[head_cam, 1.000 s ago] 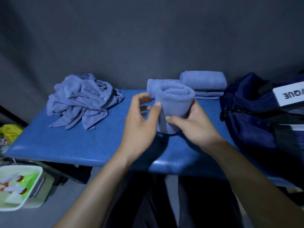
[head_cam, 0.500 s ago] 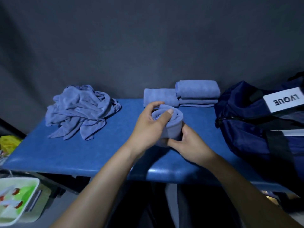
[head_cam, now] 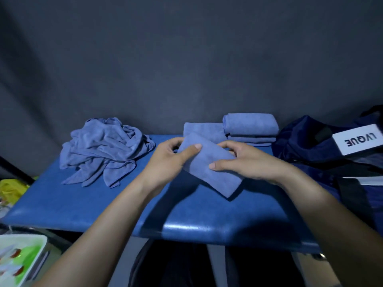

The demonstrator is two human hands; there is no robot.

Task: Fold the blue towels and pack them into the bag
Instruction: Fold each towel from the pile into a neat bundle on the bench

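Head view: left hand (head_cam: 167,160) and right hand (head_cam: 246,162) each pinch folded blue towel (head_cam: 209,164), thumbs on top, keeping fold flat just above surface (head_cam: 116,206). Finished stack (head_cam: 250,127) behind grip; unfolded pile (head_cam: 103,146) left of grip; navy bag (head_cam: 315,146) right of grip, handy for packing.

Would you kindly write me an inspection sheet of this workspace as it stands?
Surface: blue padded table.
Job's things: folded towel held over the table; crumpled towels at back left; folded stack at the back; another folded towel beside it; navy bag at right.
Clutter: white tray and something yellow off the table's left.
Grips: left hand and right hand each pinch the towel.
Cables: nothing seen.
Surroundings: dark grey backdrop.
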